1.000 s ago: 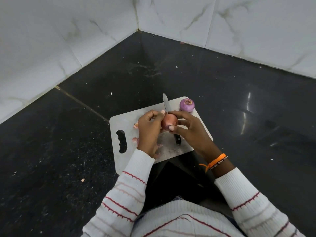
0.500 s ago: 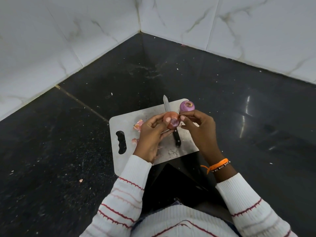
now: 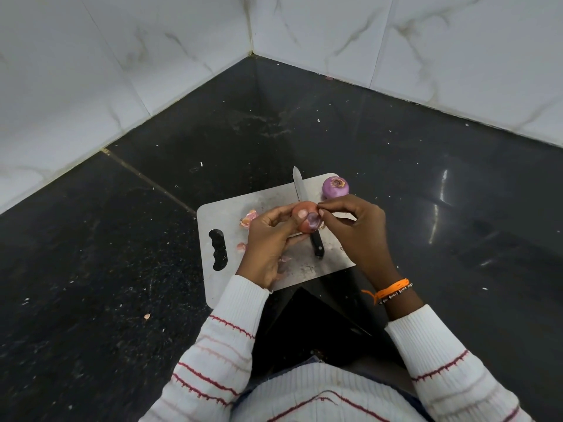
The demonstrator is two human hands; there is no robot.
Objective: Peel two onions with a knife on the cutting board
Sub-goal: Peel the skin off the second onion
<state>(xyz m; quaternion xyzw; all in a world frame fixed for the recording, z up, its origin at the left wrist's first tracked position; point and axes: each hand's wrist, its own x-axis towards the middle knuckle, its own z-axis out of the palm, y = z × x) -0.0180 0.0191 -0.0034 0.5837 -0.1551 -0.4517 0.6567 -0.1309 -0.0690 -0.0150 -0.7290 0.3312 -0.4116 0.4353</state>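
My left hand (image 3: 269, 239) holds a reddish onion (image 3: 307, 220) above the white cutting board (image 3: 225, 214); a purple patch shows where its skin is off. My right hand (image 3: 355, 226) pinches the skin at the onion's top edge with thumb and forefinger. A knife (image 3: 300, 190) with a black handle lies on the board under the hands, blade pointing away from me. A second onion (image 3: 335, 187), purple and peeled, sits at the board's far right corner.
Loose pink peel scraps (image 3: 249, 218) lie on the board left of my hands. The board rests on a dark speckled countertop (image 3: 122, 254) in a corner of white marble walls (image 3: 152, 56). A small scrap (image 3: 147, 316) lies on the counter.
The onion has been turned in my left hand, so a bare purple patch now shows. My right hand has shifted from cupping the onion to pinching skin at its top.
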